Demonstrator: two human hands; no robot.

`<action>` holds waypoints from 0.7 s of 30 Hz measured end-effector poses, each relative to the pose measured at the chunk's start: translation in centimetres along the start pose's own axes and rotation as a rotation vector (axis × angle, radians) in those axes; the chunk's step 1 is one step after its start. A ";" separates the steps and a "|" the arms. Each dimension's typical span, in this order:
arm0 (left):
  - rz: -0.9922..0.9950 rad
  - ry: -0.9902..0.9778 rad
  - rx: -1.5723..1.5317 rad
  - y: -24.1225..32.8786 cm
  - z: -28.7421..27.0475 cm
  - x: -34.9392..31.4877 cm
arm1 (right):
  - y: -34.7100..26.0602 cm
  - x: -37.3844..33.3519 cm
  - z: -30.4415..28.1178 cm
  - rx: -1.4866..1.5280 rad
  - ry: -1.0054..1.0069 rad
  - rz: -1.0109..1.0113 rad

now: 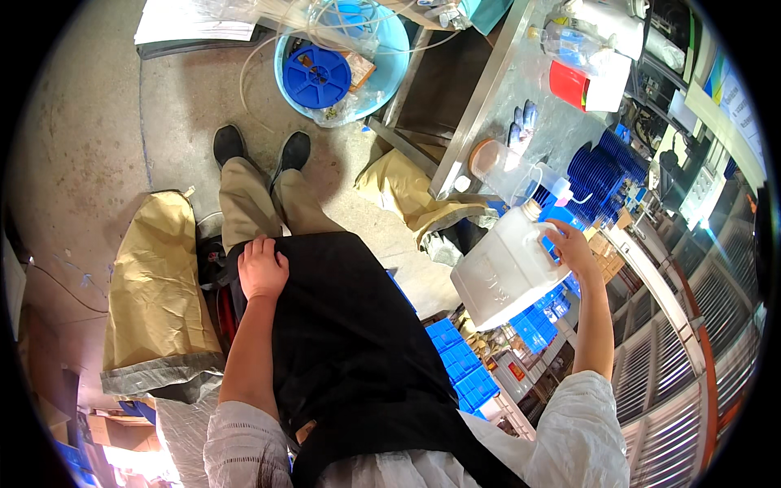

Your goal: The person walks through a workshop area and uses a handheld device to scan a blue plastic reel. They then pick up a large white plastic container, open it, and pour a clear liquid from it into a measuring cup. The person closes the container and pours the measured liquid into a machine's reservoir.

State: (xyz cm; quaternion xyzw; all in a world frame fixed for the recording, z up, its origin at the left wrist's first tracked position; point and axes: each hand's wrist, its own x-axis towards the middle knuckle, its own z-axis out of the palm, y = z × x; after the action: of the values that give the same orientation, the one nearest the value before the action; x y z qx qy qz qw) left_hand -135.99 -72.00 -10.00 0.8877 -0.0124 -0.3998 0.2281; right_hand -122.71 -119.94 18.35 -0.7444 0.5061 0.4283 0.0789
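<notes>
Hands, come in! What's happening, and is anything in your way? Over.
Right hand grips white jug. Left hand rests on black apron. Spouted bottle appears near jug; nothing visibly blocking it.

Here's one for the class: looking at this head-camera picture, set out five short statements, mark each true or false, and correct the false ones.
1. The right hand holds a translucent jug. True.
2. The left hand is inside the light-blue tub. False: it rests on the black apron.
3. A blue spool lies in the light-blue tub. True.
4. The person's shoes are bright red. False: they are dark.
5. The metal table is to the right of the light-blue tub in the picture. True.
</notes>
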 end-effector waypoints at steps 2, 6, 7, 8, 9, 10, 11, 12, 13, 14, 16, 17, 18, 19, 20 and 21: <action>0.005 0.004 0.005 -0.1 0.0 0.0 | 0.1 -0.3 0.0 0.009 0.006 -0.008; 0.020 0.010 0.018 -0.1 -0.2 0.2 | 1.3 -1.1 -0.2 0.057 0.058 0.014; 0.024 0.010 0.021 -0.1 -0.3 0.3 | 1.6 -1.5 -0.1 0.101 0.073 0.017; 0.029 0.013 0.024 -0.1 -0.4 0.3 | 1.9 -2.1 -0.1 0.143 0.087 0.019; 0.034 0.015 0.029 -0.2 -0.5 0.3 | 2.1 -2.7 0.0 0.187 0.101 0.021; 0.040 0.017 0.035 -0.3 -0.6 0.4 | 2.3 -3.5 0.1 0.215 0.128 0.021; 0.037 -0.008 0.048 -0.2 -0.7 0.4 | 2.4 -4.4 0.4 0.244 0.157 0.023; 0.031 -0.029 0.067 -0.2 -1.0 0.5 | 2.7 -5.0 0.9 0.276 0.181 0.020; 0.024 -0.050 0.086 -0.2 -1.3 0.6 | 3.2 -5.6 1.5 0.385 0.191 0.015; 0.030 -0.059 0.093 -0.3 -1.4 0.7 | 3.4 -6.4 2.3 0.418 0.200 0.011; 0.032 -0.072 0.112 -0.5 -1.7 0.7 | 2.7 -7.9 4.0 0.482 0.209 -0.004; 0.046 -0.064 0.120 -0.6 -1.8 0.8 | 2.4 -8.6 5.0 0.498 0.208 -0.016; 0.054 -0.076 0.144 -0.6 -2.2 0.9 | 1.9 -9.1 6.1 0.532 0.203 -0.012; 0.061 -0.089 0.169 -0.6 -2.5 0.9 | 1.8 -9.2 7.3 0.552 0.181 -0.047; 0.074 -0.104 0.193 -0.8 -2.6 1.0 | 1.8 -9.4 8.4 0.573 0.165 -0.076; 0.089 -0.121 0.210 -0.8 -2.8 1.2 | 2.3 -8.7 10.4 0.538 0.207 -0.109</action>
State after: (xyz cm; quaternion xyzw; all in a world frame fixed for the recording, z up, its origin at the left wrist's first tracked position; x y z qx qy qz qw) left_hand -133.32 -70.41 -9.56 0.8795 -0.1073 -0.4385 0.1502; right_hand -131.48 -109.34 18.83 -0.7627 0.5660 0.1957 0.2443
